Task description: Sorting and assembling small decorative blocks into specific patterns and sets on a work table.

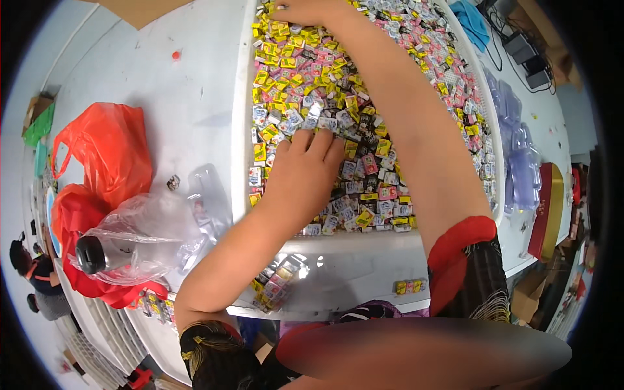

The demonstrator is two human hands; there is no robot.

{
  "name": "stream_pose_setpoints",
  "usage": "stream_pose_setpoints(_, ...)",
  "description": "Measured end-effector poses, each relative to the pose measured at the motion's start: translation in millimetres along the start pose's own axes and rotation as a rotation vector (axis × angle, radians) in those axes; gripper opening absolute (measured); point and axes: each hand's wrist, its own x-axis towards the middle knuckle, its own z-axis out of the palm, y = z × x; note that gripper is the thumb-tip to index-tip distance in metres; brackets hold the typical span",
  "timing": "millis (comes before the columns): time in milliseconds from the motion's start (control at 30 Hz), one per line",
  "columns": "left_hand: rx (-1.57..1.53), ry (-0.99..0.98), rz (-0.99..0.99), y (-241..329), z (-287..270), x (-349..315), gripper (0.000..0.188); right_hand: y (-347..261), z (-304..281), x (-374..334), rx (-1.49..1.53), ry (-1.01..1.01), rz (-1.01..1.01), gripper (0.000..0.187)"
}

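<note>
A large white tray [242, 130] is filled with small printed boxes [325, 62] in yellow, pink, white and black. My left hand [304, 170] is down in the near left part of the pile, its fingers curled over the boxes. A shiny pale piece shows just past its fingertips; what they grip is hidden. Stretched across the tray, my right arm ends in my right hand [311, 12] at the far left corner. Its fingers are bent in against the yellow boxes, partly cut off by the picture's top edge, and any piece in them is too small to name.
Left of the tray lie red plastic bags [107, 149] and a dark-capped bottle [91, 253] in clear plastic. Packed small boxes [276, 286] sit near the table's front edge, with another little pack [411, 286] to the right. Clear plastic trays [522, 166] stand beyond the tray's right rim.
</note>
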Motion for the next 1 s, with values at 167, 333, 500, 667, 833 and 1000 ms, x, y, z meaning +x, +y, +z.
stream_pose_setpoints(167,0.03,-0.072,-0.016,-5.2,-3.3,-1.9,0.031,34.5,10.5,-14.6,-0.128,-0.371,0.133,0.054)
stream_pose_setpoints(333,0.05,-0.057,-0.009,-5.7,-1.0,-0.9,0.029,113.9,16.1,-82.5,0.164,-0.357,-0.118,0.03)
stream_pose_setpoints(500,0.06,-0.039,-0.005,-2.0,-5.4,-0.7,0.029,98.0,-74.3,-122.4,0.503,-0.514,0.272,0.037)
stream_pose_setpoints(667,-0.027,-0.025,0.009,-1.9,3.8,4.0,0.026,159.3,-24.9,-101.5,0.121,-0.31,0.381,0.065)
stream_pose_setpoints(833,0.049,0.108,0.011,-6.3,4.3,4.9,0.028,133.2,-26.0,-146.9,0.296,-0.121,0.073,0.07)
stream_pose_setpoints(1000,0.086,0.099,-0.014,-8.2,1.8,4.7,0.035,126.3,-19.0,-162.8,-0.019,-0.374,0.38,0.07)
